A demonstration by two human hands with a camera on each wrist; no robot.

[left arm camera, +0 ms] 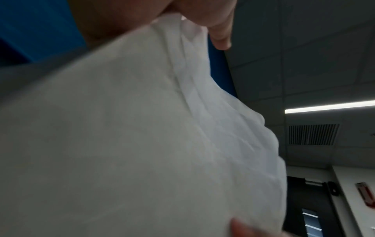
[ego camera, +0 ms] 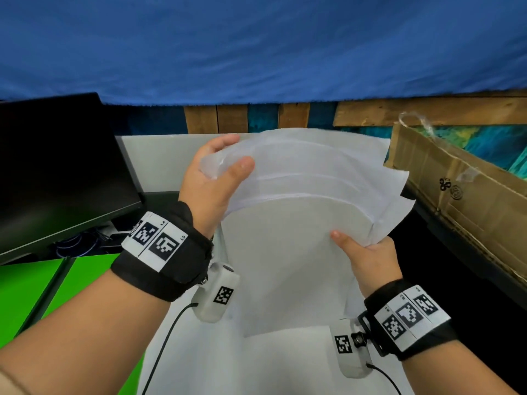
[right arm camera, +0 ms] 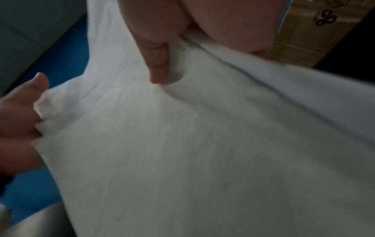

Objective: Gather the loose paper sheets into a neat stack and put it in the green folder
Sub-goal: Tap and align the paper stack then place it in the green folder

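Both hands hold a bundle of white paper sheets (ego camera: pixel 308 178) upright above the white table (ego camera: pixel 199 366). The sheets bow and their edges are staggered, not aligned. My left hand (ego camera: pixel 225 166) pinches the upper left corner, thumb in front and fingers behind. My right hand (ego camera: pixel 368 252) grips the lower right edge, thumb on the front sheet. The wrist views show the paper (left arm camera: pixel 142 144) (right arm camera: pixel 202 152) close up, with my left hand (left arm camera: pixel 219 32) and right hand (right arm camera: pixel 182 40) clamped on it. The green folder (ego camera: pixel 28 295) lies at the lower left.
A dark monitor (ego camera: pixel 57 166) stands at the left behind the folder. An open cardboard box (ego camera: pixel 456 189) sits at the right edge of the table. A blue cloth (ego camera: pixel 256 47) hangs behind, above wooden boards.
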